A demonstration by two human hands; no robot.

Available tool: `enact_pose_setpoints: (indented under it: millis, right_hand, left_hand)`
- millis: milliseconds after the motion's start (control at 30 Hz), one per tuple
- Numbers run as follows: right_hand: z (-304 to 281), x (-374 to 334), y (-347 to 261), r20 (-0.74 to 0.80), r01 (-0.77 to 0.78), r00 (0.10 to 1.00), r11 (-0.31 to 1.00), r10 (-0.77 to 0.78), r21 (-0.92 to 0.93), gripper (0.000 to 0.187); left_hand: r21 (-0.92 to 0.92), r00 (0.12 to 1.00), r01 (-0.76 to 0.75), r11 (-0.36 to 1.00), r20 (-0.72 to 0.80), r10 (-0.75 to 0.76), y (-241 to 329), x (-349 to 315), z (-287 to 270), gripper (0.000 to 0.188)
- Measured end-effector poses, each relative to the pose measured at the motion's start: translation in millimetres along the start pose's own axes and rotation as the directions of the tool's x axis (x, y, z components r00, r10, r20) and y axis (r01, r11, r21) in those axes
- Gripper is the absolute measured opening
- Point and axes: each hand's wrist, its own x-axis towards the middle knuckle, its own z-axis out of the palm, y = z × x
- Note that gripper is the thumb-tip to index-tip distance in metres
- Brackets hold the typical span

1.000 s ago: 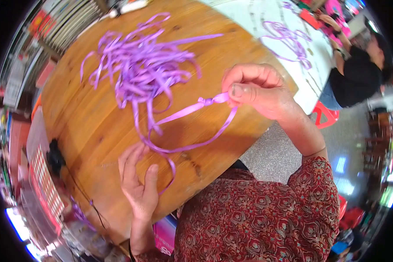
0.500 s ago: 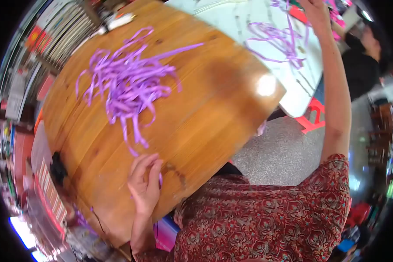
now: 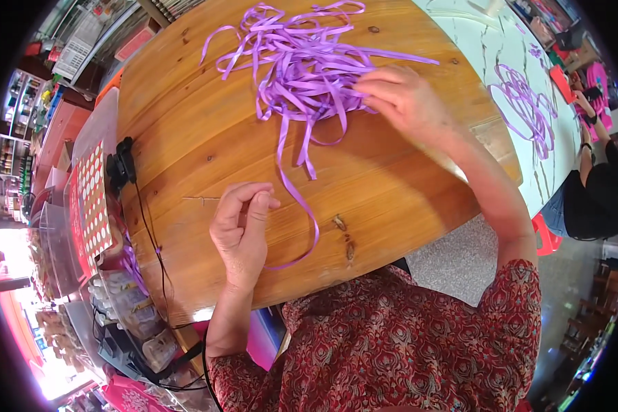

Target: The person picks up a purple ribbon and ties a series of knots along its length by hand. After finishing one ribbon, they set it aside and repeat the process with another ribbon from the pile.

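1. The right hand (image 3: 408, 103), fingers narrowed, meets the purple ribbon pile (image 3: 299, 69) at upper centre; I can't tell whether it grips.
2. The left hand (image 3: 239, 233), left of centre, curls loosely; any hold is unclear. A ribbon tail (image 3: 302, 196) trails near its wrist, probably for easy reach.
3. Overlapping loops likely hinder freeing strands.
4. Left: black cable (image 3: 148, 220). Upper right: second ribbon bundle (image 3: 540, 127).
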Motion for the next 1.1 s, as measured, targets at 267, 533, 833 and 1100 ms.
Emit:
enact_pose_setpoints:
  millis: [267,533,833,1100]
  right_hand:
    - [25,32,-19,0.091,0.297,0.953,0.949,-0.289,-0.106,0.016]
    - [19,-6,-48,0.226,0.166,0.962,0.985,-0.154,-0.037,0.015]
    - [-31,-2,-88,0.150,0.015,0.982,0.840,-0.114,0.542,0.006]
    - [-93,24,-111,0.061,-0.109,0.993,0.579,0.102,0.808,0.010]
  left_hand:
    - [-0.056,0.999,0.021,0.998,-0.023,-0.022,0,-2,-19,0.009]
    - [-0.060,0.998,0.033,0.998,0.047,-0.031,6,-4,-16,0.010]
    - [0.139,0.922,-0.386,0.912,0.107,0.373,31,17,21,0.028]
    - [-0.132,0.931,-0.117,0.984,0.331,0.155,32,37,45,0.023]
